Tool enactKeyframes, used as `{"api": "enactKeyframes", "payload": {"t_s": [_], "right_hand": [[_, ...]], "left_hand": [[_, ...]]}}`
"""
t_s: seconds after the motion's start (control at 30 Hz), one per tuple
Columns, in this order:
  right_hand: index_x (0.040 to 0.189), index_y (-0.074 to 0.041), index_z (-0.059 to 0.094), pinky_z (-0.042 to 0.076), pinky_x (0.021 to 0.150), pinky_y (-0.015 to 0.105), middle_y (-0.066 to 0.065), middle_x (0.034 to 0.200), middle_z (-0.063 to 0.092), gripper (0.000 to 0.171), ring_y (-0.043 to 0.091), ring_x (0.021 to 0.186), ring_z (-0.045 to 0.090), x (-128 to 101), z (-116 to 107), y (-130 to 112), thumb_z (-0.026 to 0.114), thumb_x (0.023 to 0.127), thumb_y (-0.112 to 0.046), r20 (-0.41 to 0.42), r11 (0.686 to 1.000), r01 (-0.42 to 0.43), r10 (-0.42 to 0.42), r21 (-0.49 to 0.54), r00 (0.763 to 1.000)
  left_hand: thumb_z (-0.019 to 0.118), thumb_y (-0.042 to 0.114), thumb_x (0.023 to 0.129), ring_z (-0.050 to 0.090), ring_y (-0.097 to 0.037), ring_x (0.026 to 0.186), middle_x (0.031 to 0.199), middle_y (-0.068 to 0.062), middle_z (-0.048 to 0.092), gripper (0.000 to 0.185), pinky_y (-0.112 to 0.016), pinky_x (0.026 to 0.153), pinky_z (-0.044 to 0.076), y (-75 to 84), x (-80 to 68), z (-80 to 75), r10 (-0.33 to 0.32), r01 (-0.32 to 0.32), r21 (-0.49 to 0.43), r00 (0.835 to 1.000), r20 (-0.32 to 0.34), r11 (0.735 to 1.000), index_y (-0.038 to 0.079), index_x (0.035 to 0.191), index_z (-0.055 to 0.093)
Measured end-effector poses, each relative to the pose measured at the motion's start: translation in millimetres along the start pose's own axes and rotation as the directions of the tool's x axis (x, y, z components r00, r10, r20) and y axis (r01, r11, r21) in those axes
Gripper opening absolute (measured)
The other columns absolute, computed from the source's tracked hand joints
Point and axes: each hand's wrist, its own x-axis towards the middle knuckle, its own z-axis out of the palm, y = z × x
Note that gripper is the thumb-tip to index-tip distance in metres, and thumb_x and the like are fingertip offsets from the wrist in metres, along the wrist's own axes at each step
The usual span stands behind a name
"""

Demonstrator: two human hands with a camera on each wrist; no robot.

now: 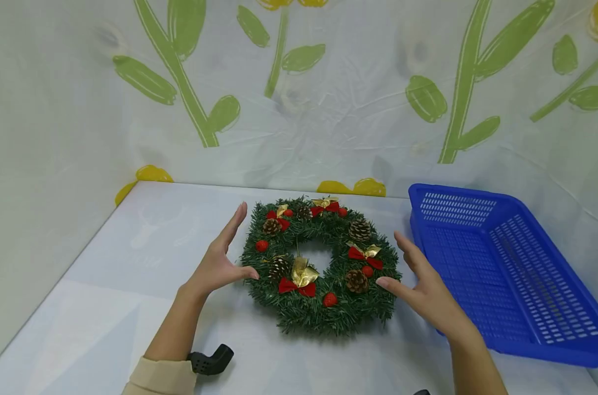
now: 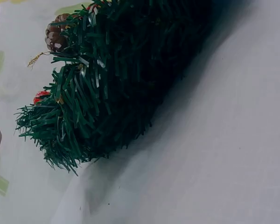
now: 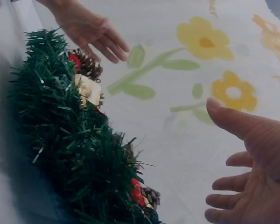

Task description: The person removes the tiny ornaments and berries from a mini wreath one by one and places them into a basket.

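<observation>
A green Christmas wreath (image 1: 323, 318) lies flat on the white table, trimmed with pine cones (image 1: 356, 281), red bows, gold ribbon leaves and red berries. My left hand (image 1: 220, 269) is at its left side, fingers straight and thumb spread toward the greenery. On the opposite side my right hand (image 1: 427, 291) is held the same way, its thumb close by the wreath's right edge. The right wrist view shows both palms facing inward, with the right hand (image 3: 256, 177) apart from the needles. Seen from the left wrist, the wreath's bushy outer side (image 2: 107, 84) fills the upper part.
A blue plastic basket (image 1: 481, 274) with slotted walls stands right of the wreath, behind my right hand. White cloth with green and yellow flower prints (image 1: 328, 126) hangs behind the table (image 1: 96, 307). A black device (image 1: 212, 360) sits at my left wrist.
</observation>
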Motion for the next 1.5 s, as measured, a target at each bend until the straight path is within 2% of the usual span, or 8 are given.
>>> {"api": "enactKeyframes", "payload": {"t_s": [0.07,0.17,0.3,0.53,0.77,1.1,1.3,1.5], "right_hand": [[0.153,-0.025,0.015,0.019,0.107,0.067,0.013,0.157,0.014,0.087,0.043,0.142,0.013,0.3,1.8,-0.7,0.070,0.087,-0.016,-0.010,1.000,0.019,-0.019,0.003,1.000],[0.152,-0.022,0.018,0.024,0.117,0.038,0.015,0.155,0.020,0.085,0.039,0.141,0.020,0.4,4.0,-2.2,0.070,0.086,-0.011,-0.043,0.997,0.078,-0.078,-0.004,0.996],[0.151,-0.019,0.022,0.024,0.107,0.005,0.016,0.152,0.028,0.087,0.017,0.140,0.028,1.8,7.8,-0.5,0.070,0.082,0.001,-0.109,0.982,0.187,-0.184,0.016,0.977],[0.150,-0.001,0.020,0.030,0.109,0.014,0.015,0.149,0.034,0.091,0.008,0.136,0.034,7.4,18.9,6.7,0.065,0.073,0.022,-0.223,0.899,0.397,-0.355,0.184,0.908],[0.145,0.009,0.025,0.031,0.110,0.016,0.011,0.148,0.038,0.090,0.011,0.137,0.035,8.9,30.6,17.3,0.070,0.068,0.021,-0.278,0.852,0.480,-0.418,0.211,0.865],[0.144,0.005,0.032,0.036,0.106,0.016,0.012,0.144,0.042,0.093,0.013,0.129,0.043,7.8,40.0,26.5,0.073,0.062,0.023,-0.273,0.882,0.445,-0.395,0.154,0.877],[0.141,0.007,0.036,0.034,0.106,0.015,0.008,0.142,0.045,0.090,0.009,0.128,0.044,8.1,43.7,34.6,0.074,0.061,0.022,-0.255,0.884,0.444,-0.400,0.146,0.880],[0.138,0.003,0.043,0.033,0.106,0.012,0.007,0.139,0.050,0.085,0.004,0.127,0.043,8.5,48.3,40.9,0.078,0.062,0.016,-0.228,0.908,0.401,-0.368,0.122,0.902]], "left_hand": [[0.073,0.053,0.068,0.013,-0.019,0.146,0.155,-0.023,0.012,0.118,-0.025,0.118,0.016,0.3,0.1,-0.5,-0.006,0.006,0.003,1.000,0.006,1.000,0.000,0.151,0.009],[0.073,0.054,0.068,0.013,-0.018,0.146,0.157,-0.021,0.012,0.118,-0.023,0.118,0.016,1.6,0.3,-1.8,-0.022,0.022,0.005,1.000,0.013,1.000,0.001,0.152,0.009],[0.073,0.056,0.066,0.012,-0.017,0.146,0.158,-0.017,0.012,0.119,-0.022,0.117,0.016,1.5,-0.6,-2.2,-0.054,0.054,0.014,0.998,0.014,0.998,0.005,0.153,0.008],[0.074,0.056,0.062,0.008,-0.017,0.146,0.159,-0.012,0.009,0.122,-0.064,0.111,0.015,0.7,-3.4,0.6,-0.137,0.137,-0.017,0.990,0.019,0.990,0.013,0.154,0.007],[0.078,0.055,0.058,0.007,-0.022,0.146,0.160,0.001,0.008,0.124,-0.068,0.109,0.015,0.4,-6.4,1.4,-0.240,0.241,-0.015,0.970,0.037,0.970,0.022,0.154,0.007],[0.086,0.037,0.060,0.006,-0.026,0.146,0.160,-0.002,0.008,0.125,-0.068,0.109,0.014,-9.6,-8.7,2.8,-0.320,0.321,-0.029,0.946,0.042,0.947,0.027,0.154,0.005],[0.081,0.054,0.059,0.001,-0.032,0.146,0.160,-0.001,0.002,0.124,-0.071,0.108,0.013,-19.4,-14.5,6.9,-0.387,0.395,-0.054,0.915,0.116,0.917,0.037,0.152,0.001],[0.078,0.061,0.058,0.000,-0.034,0.145,0.160,-0.004,-0.001,0.129,-0.066,0.111,0.011,-26.6,-18.7,8.6,-0.369,0.387,-0.089,0.914,0.166,0.918,0.027,0.154,-0.001]]}}
